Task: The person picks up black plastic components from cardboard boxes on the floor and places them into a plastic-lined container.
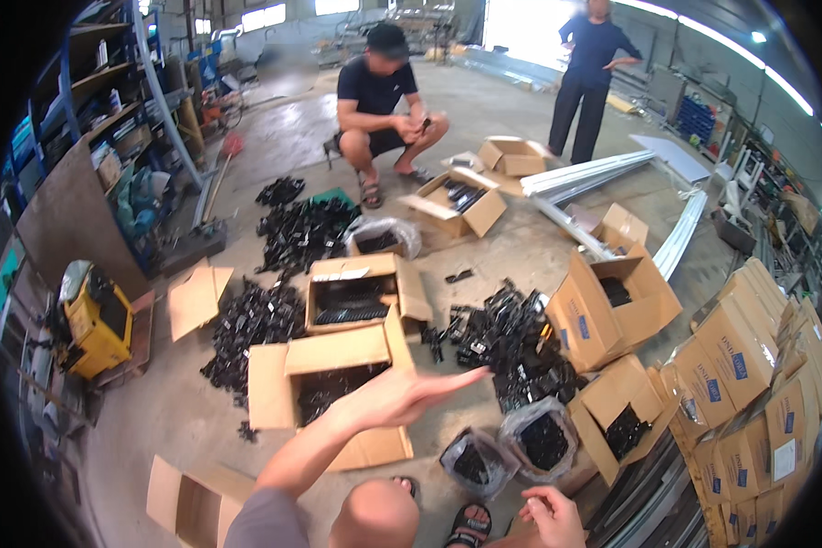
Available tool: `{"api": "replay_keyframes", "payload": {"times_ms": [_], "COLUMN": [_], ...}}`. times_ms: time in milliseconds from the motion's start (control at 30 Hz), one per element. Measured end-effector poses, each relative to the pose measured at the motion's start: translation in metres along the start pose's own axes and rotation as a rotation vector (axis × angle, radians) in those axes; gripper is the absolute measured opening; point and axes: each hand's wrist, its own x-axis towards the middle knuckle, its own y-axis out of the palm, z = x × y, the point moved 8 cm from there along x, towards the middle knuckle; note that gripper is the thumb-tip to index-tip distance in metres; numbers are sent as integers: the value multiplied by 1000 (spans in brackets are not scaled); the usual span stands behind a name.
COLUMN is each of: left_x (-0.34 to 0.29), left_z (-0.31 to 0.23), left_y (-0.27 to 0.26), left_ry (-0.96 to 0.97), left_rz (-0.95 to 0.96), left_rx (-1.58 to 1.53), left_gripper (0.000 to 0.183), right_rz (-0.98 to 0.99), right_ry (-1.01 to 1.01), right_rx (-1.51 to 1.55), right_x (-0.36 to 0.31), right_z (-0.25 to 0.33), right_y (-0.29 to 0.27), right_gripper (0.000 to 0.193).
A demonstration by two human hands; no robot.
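Note:
My left hand (400,398) reaches out over the open carton (336,352) in front of me, fingers stretched to the right and nothing held. Small black parts (324,393) lie inside that carton. Beyond the fingertips spreads a heap of black plastic parts (511,342) on the floor. My right hand (553,519) hovers low at the lower edge, its fingers loosely bent and apart, with no object visible in it. Nearest to it are two bag-lined containers, one holding black parts (544,442) and a smaller one (477,463) to its left.
A person (379,105) squats across from me, handling something small; another person (594,78) stands farther back. More black heaps (256,329) lie left. Open cartons (612,301) and stacked flat cartons (740,374) line the right. White metal profiles (603,178) lie behind; a yellow machine (99,320) stands left.

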Motion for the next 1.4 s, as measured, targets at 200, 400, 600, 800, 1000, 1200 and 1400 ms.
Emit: {"api": "replay_keyframes", "payload": {"times_ms": [200, 400, 600, 800, 1000, 1200, 1400], "left_x": [70, 42, 66, 121, 90, 83, 41], "left_z": [-116, -67, -132, 70, -38, -159, -114], "left_y": [4, 104, 196, 259, 294, 234, 113], "left_ry": [482, 271, 426, -690, -779, -527, -202], "left_rz": [-23, 45, 94, 169, 565, 229, -78], "left_rx": [295, 77, 26, -169, -925, -1476, -1078], "left_gripper": [49, 31, 61, 62, 80, 56, 40], "right_rz": [19, -269, -419, -796, -801, -812, -841], "right_ry": [-76, -87, -357, -723, -381, -424, 183], "right_rx": [-133, 255, 828, 358, 157, -196, 107], "right_x": [-5, -19, 14, -47, -42, -55, -65], "right_z": [33, 0, -21, 29, 17, 53, -97], "right_y": [7, -37, -50, -56, -66, -88, -138], "right_gripper": [20, 35, 74, 59, 50, 51, 37]}}
